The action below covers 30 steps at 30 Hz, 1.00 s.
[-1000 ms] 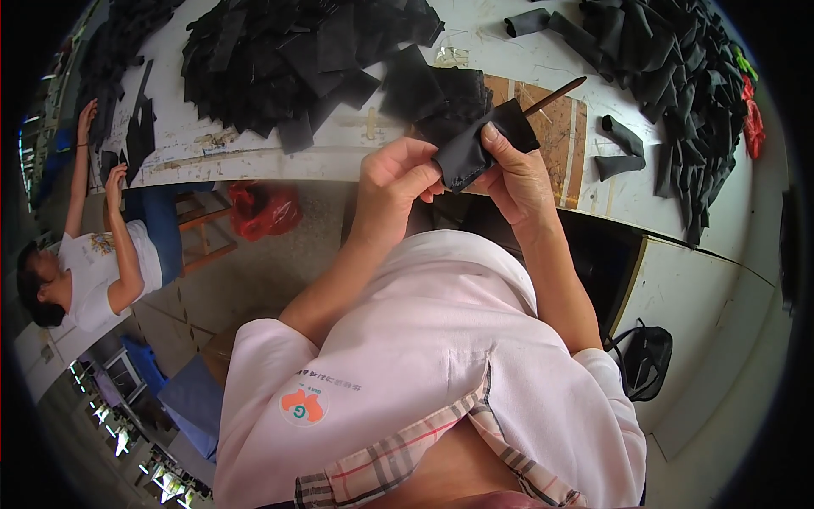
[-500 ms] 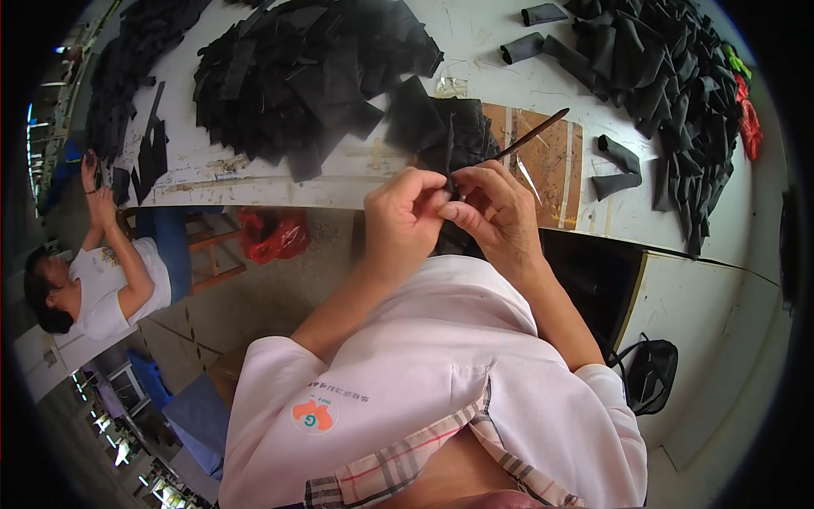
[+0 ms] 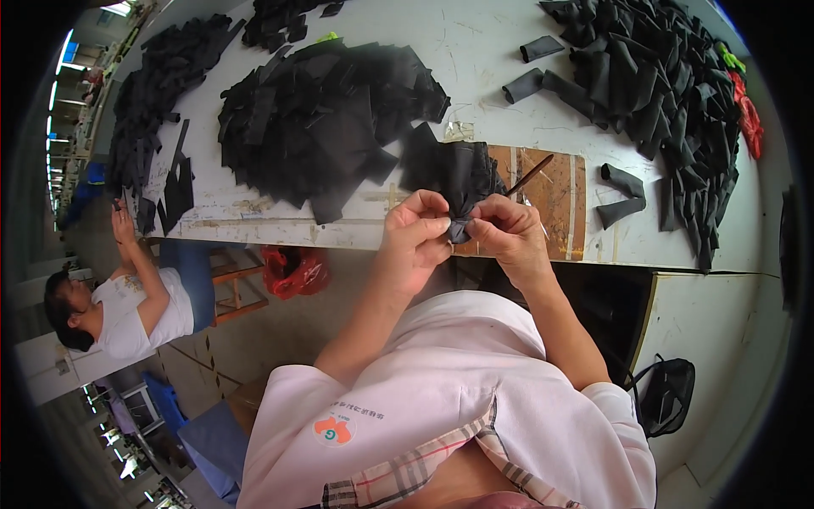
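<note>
Both my hands are at the table's near edge, pinching one piece of black fabric (image 3: 460, 224) between them. My left hand (image 3: 415, 242) closes thumb and forefinger on its left side. My right hand (image 3: 515, 240) pinches the right side, close to the left fingertips. The piece is gathered and folded where the fingers meet. A thin dark pointed stick (image 3: 532, 173) juts out past my right hand; its lower end is hidden behind the fingers. Beneath and beyond the hands, a stack of flat black fabric pieces (image 3: 428, 161) lies partly on a brown board (image 3: 564, 208).
A large heap of black pieces (image 3: 305, 127) lies to the left, with folded black tubes (image 3: 627, 93) heaped at right. One bent tube (image 3: 623, 195) lies near the board. A red bag (image 3: 294, 270) sits below the table edge. Another person (image 3: 140, 305) works at far left.
The fabric between my hands has turned from a narrow upright strip to a wider, gathered shape. My hands appear lower, and the stick has shifted against the board. The whole view has moved somewhat.
</note>
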{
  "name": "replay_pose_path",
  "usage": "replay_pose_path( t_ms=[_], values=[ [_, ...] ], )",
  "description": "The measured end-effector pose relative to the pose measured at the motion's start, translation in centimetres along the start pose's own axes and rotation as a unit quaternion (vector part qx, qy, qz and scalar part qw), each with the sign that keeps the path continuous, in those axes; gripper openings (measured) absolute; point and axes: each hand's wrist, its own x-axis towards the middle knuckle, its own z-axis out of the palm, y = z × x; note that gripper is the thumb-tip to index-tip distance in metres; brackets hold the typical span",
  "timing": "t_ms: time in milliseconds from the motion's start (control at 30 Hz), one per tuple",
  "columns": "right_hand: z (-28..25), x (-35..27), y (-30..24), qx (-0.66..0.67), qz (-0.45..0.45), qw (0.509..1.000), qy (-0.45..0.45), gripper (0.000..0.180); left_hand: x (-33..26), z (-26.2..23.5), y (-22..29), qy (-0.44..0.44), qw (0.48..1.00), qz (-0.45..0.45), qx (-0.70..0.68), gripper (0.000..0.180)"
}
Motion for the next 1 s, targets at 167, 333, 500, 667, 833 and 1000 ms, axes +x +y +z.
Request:
replay_pose_path(
  t_ms=[167, 333, 500, 667, 833, 1000],
  values=[
    [-0.7, -0.5, -0.3, 0.354, 0.193, 0.906, -0.129, 0.006, -0.1, 1.5, -0.4, 0.066, 0.962, 0.061, 0.256, 0.024],
    [-0.1, -0.2, 0.0, 0.310, 0.123, 0.935, -0.122, 0.013, 0.1, 1.6, -1.7, 0.114, 0.776, 0.357, 0.507, 0.029],
    [-0.5, 0.0, 0.3, 0.293, 0.096, 0.948, -0.080, 0.016, 0.1, 2.0, -0.6, 0.002, 0.900, 0.212, 0.380, 0.032],
    [-0.6, -1.3, -0.6, 0.292, 0.045, 0.949, -0.113, 0.015, -0.3, 2.2, 1.1, -0.183, 0.953, 0.012, 0.240, 0.047],
    [-2.1, -0.3, -1.5, 0.259, -0.056, 0.960, -0.096, 0.014, -0.7, 4.9, 0.6, -0.056, 0.944, 0.088, 0.312, 0.050],
    [-1.6, -0.5, -2.0, -0.081, -0.234, 0.969, 0.026, 0.019, 0.7, 4.1, -2.5, 0.026, 0.822, 0.363, 0.437, 0.014]
  ],
)
